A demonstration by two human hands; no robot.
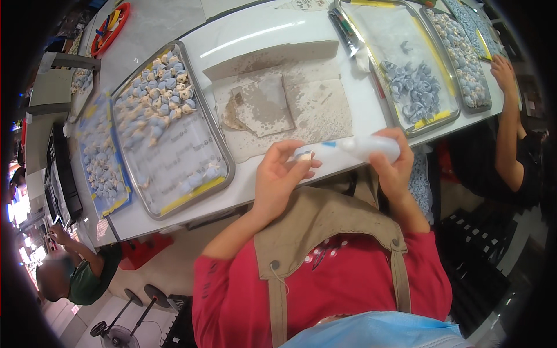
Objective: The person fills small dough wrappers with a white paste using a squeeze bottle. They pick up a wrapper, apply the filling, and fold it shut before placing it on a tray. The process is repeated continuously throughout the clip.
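Observation:
My left hand [274,181] pinches a small blue-and-cream piece [305,154] between thumb and fingers, just over the table's front edge. My right hand [395,165] is wrapped round a translucent white squeeze bottle [376,147], tilted onto its side. Its thin tip with a blue part [329,144] points left toward the small piece, a short gap apart. Beyond both hands lies a stained cardboard sheet [325,110] with a raised far edge. To the left, a metal tray [227,152] holds many similar blue-and-cream pieces.
A right-hand metal tray [371,29] holds blue-grey curved pieces [415,87]. Another filled tray [461,58] stands beyond it. A blue tray [98,145] and a red basket [110,29] are at left. A co-worker's arm [507,104] reaches in at right; another person [87,272] sits left.

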